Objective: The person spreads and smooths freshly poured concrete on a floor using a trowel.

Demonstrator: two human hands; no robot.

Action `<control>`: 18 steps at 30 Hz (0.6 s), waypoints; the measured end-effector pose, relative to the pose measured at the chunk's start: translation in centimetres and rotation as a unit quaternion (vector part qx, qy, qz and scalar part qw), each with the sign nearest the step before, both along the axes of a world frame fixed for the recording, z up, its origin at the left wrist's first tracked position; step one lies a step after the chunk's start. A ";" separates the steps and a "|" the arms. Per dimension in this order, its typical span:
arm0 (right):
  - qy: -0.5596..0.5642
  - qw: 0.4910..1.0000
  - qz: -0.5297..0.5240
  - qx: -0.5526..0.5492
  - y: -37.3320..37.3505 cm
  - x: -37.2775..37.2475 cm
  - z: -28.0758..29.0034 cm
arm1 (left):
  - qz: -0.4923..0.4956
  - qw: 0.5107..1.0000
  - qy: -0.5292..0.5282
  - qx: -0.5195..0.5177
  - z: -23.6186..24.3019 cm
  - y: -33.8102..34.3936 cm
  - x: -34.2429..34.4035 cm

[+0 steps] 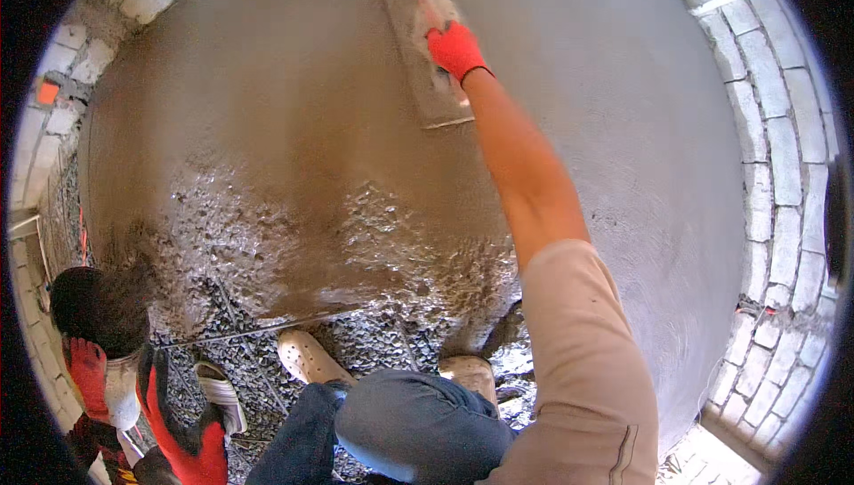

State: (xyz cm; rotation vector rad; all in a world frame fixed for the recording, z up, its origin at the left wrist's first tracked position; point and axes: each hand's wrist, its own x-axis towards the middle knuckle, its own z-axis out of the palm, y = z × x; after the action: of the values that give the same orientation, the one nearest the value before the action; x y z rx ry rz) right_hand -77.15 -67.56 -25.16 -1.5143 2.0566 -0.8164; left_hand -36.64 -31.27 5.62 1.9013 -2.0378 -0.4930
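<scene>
My right hand [457, 51], in a red glove, is closed around the handle of a flat rectangular float [436, 113]. The float's plate lies on wet grey-brown concrete [294, 84], at the far end of my outstretched arm. Around the plate the concrete is smooth; closer to my feet it turns rough, wet and stony. My left hand is outside the picture.
At lower left, a co-worker's red-and-black gloved hands [191, 449] are beside a dark rounded thing [100, 309], perhaps a bucket. Gravel [258, 369] with thin bars surrounds my beige clogs [311, 357]. Block walls [783, 165] border the concrete.
</scene>
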 end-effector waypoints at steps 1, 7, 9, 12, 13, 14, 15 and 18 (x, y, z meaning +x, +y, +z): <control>0.005 1.000 -0.028 -0.001 1.0 -1.8 0.1 | 0.033 0.999 -0.009 0.013 -0.6 0.7 1.0; 0.036 0.989 -0.144 0.006 6.8 -11.6 0.0 | 0.034 0.998 -0.005 0.045 -1.5 -1.5 -0.9; 0.049 0.988 -0.144 0.005 8.1 -12.7 -0.5 | 0.022 0.999 -0.019 0.040 -1.0 -2.1 -1.7; 0.070 0.985 -0.156 0.003 10.7 -14.9 -1.0 | 0.041 0.998 -0.024 0.045 -0.8 -3.1 -3.1; 0.074 0.983 -0.167 -0.001 11.7 -15.8 -1.0 | 0.041 0.998 0.005 0.040 -1.0 -3.3 -3.3; 0.079 0.980 -0.184 0.002 12.7 -17.2 -0.9 | 0.040 0.998 0.034 0.035 -1.1 -3.4 -3.5; 0.079 0.980 -0.184 0.003 13.5 -17.9 -0.9 | 0.040 0.998 0.034 0.037 -1.1 -3.5 -3.6; 0.103 0.974 -0.199 0.021 16.0 -19.4 -1.2 | 0.013 1.000 0.021 0.016 -1.0 -3.3 -3.6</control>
State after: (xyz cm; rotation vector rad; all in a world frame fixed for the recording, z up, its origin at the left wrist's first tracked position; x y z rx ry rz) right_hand -96.53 -51.52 -26.38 -1.2218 2.5651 -0.7756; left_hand -40.23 -34.55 4.65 1.9181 -1.9879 -0.5580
